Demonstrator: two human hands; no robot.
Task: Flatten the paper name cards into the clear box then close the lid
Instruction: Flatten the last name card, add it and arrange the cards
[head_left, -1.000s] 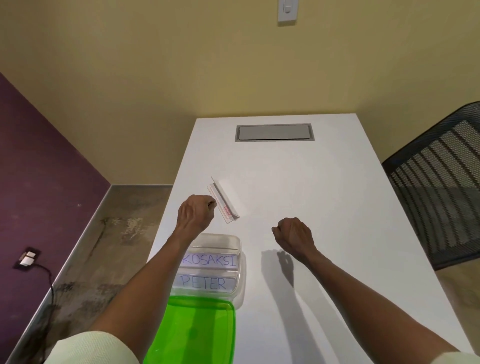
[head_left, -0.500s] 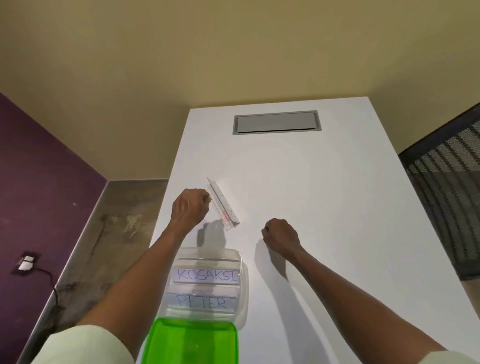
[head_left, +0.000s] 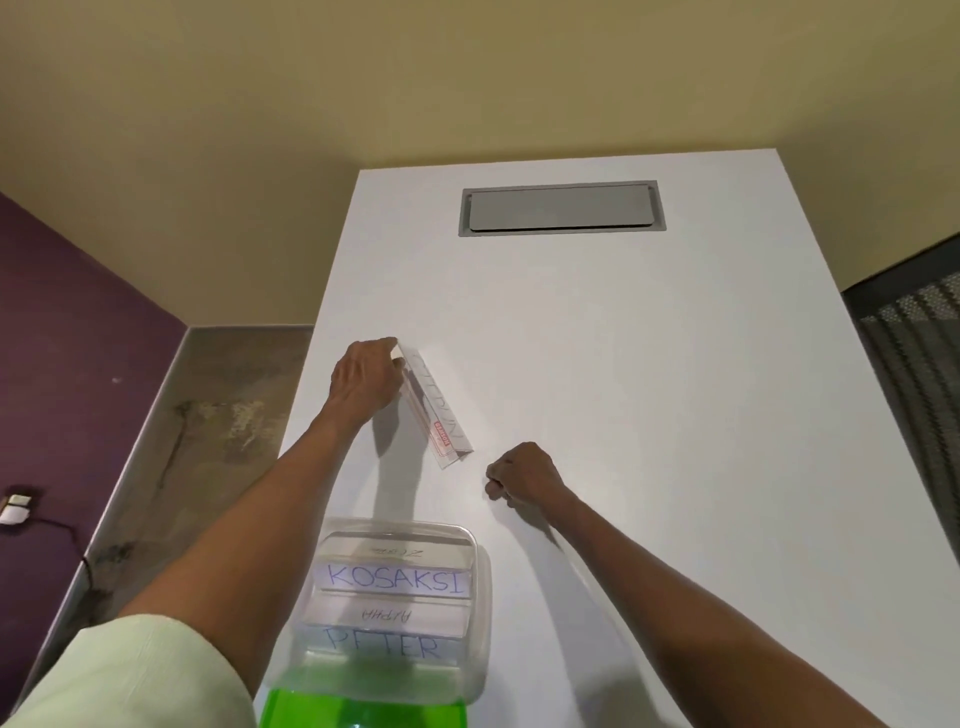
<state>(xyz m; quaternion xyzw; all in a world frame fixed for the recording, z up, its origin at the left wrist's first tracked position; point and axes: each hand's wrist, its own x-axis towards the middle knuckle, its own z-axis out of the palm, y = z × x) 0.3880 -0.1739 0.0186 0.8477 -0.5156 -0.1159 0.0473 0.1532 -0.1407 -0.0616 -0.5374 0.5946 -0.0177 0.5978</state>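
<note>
A folded white paper name card (head_left: 439, 410) with a small red label lies slanted on the white table (head_left: 649, 389). My left hand (head_left: 366, 382) pinches the card's far end with its fingertips. My right hand (head_left: 524, 475) rests as a fist on the table just right of the card's near end, apart from it. The clear box (head_left: 480, 597) stands near the front edge with flat cards inside reading KOSAKSI and PETER. Its green lid (head_left: 363, 709) lies at the box's near side, cut off by the frame.
A grey rectangular cable hatch (head_left: 561, 208) is set into the far end of the table. A black mesh chair (head_left: 914, 364) stands at the right. The table's left edge runs close beside my left arm, with bare floor below.
My left hand has shifted up along the card to its far end and taken hold of it. My right fist has slid slightly toward the card. The camera has tilted downward.
</note>
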